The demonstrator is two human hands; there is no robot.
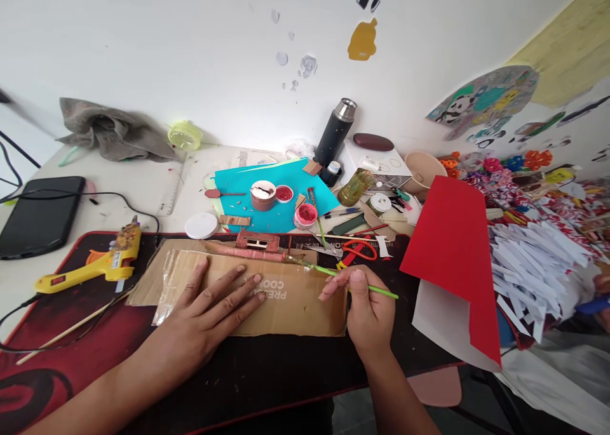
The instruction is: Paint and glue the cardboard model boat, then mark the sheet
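My left hand lies flat with fingers spread on a brown cardboard piece with printed lettering. A thin green paintbrush is pinched in my right hand. Its bristles meet the right part of a pink-red painted strip along the cardboard's far edge. Just beyond that strip sits a small red-painted cardboard frame with openings. An open jar of red paint stands on a turquoise sheet, near a second tub with a white top surface.
A yellow glue gun and its cable lie at left, near a black phone. Scissors with red handles rest beyond my right hand. A black thermos stands at the back; a folded red sheet rises at right beside white paper strips.
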